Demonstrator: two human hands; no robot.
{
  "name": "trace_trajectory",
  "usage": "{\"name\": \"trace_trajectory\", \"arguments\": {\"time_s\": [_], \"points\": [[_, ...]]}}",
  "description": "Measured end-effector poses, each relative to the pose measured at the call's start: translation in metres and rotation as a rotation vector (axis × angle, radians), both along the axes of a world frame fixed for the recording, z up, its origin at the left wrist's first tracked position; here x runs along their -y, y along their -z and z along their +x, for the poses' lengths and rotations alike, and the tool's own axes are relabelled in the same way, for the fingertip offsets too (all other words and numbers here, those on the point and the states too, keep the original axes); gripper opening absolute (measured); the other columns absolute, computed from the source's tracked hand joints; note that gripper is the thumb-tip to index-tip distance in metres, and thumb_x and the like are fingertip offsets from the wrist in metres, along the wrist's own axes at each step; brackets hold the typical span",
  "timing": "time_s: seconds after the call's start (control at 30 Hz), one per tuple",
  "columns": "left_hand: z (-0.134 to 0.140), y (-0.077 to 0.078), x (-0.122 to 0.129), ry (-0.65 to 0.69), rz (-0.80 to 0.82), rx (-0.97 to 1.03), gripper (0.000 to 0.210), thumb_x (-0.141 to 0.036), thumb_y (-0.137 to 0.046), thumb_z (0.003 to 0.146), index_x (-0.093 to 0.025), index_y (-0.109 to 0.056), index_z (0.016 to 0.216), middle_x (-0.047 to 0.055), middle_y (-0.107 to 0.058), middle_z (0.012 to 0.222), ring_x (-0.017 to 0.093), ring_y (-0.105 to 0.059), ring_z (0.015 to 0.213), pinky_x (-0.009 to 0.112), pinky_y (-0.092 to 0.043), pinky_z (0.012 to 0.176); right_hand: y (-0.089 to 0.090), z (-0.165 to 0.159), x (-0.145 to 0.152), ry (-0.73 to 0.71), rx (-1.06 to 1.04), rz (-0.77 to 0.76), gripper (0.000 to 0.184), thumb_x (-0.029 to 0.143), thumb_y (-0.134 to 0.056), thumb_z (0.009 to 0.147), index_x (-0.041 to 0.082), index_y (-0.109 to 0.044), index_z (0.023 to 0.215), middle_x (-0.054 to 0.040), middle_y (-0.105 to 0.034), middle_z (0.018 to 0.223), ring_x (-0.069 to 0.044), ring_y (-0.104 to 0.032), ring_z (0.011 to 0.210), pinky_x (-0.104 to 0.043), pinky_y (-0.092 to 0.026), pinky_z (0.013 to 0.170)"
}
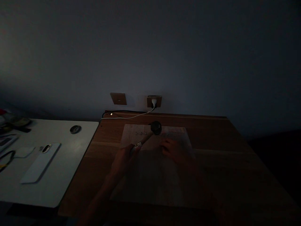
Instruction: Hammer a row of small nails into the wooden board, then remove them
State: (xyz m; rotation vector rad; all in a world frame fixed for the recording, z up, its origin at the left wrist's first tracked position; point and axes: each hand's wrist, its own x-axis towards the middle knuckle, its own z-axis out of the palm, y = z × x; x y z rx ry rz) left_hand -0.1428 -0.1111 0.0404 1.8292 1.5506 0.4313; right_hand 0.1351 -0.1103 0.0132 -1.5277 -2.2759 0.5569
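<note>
Hammer (148,135) in my left hand (124,156), at twelve o'clock on the board (150,183)

My grip is closed round it; my right hand (174,150) curls at one o'clock, pinching something or not, I cannot tell. Three small metal pieces (141,133) line up at eleven o'clock, seemingly placed; what remains I cannot judge. The hammer's pale label (138,144) is too dim to read.

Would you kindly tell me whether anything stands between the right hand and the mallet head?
Nothing visible does: only the board shows between the mallet head and the right hand, though dim light could hide something small.
</note>
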Motion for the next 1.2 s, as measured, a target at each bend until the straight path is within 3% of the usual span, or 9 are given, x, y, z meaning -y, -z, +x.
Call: {"name": "trace_trajectory", "arguments": {"time_s": [0.07, 0.13, 0.2, 0.6, 1.2], "points": [[0.001, 0.0, -0.002, 0.019, 0.007, -0.011, 0.053, -0.06, -0.04, 0.099, -0.016, -0.069, 0.093, 0.006, -0.069, 0.075, 0.021, -0.066, 0.069, 0.025, -0.033, 0.057, 0.006, 0.029, -0.002, 0.147, -0.132, 0.036, 0.022, 0.014, -0.058, 0.087, 0.022, -0.075, 0.099, -0.0061, -0.075, 0.096, -0.021, -0.07, 0.087, -0.036, -0.055, 0.082], [0.003, 0.002, -0.003, 0.036, 0.019, -0.005, 0.052, -0.06, -0.04, 0.099, -0.016, -0.069, 0.094, 0.006, -0.07, 0.075, 0.021, -0.067, 0.069, 0.025, -0.032, 0.057, 0.011, 0.054, -0.004, 0.352, -0.214, 0.095, 0.019, 0.021, -0.059, 0.087, 0.022, -0.076, 0.098, -0.0074, -0.076, 0.1, -0.023, -0.072, 0.091, -0.038, -0.056, 0.084], [0.007, 0.003, -0.004, 0.046, 0.033, 0.01, 0.053, -0.06, -0.04, 0.099, -0.016, -0.069, 0.094, 0.005, -0.069, 0.073, 0.021, -0.067, 0.069, 0.025, -0.032, 0.057, 0.014, 0.07, -0.007, 0.431, -0.232, 0.118, 0.023, 0.022, -0.056, 0.087, 0.023, -0.076, 0.098, -0.0088, -0.076, 0.104, -0.025, -0.072, 0.096, -0.039, -0.055, 0.088], [0.016, 0.002, 0.001, 0.053, 0.03, 0.008, 0.052, -0.059, -0.042, 0.099, -0.016, -0.069, 0.09, 0.004, -0.067, 0.07, 0.019, -0.064, 0.065, 0.025, -0.031, 0.056, 0.034, 0.068, -0.019, 0.459, -0.238, 0.174, 0.025, 0.023, -0.054, 0.086, 0.023, -0.076, 0.097, -0.0084, -0.078, 0.102, -0.025, -0.073, 0.095, -0.041, -0.056, 0.089], [0.019, 0.001, 0.001, 0.073, 0.023, -0.014, 0.05, -0.058, -0.041, 0.099, -0.017, -0.068, 0.091, 0.003, -0.068, 0.071, 0.019, -0.065, 0.066, 0.025, -0.032, 0.056, 0.038, 0.064, -0.017, 0.457, -0.219, 0.218, 0.025, 0.023, -0.056, 0.084, 0.025, -0.075, 0.1, -0.0075, -0.077, 0.104, -0.027, -0.071, 0.099, -0.045, -0.055, 0.092]]}}
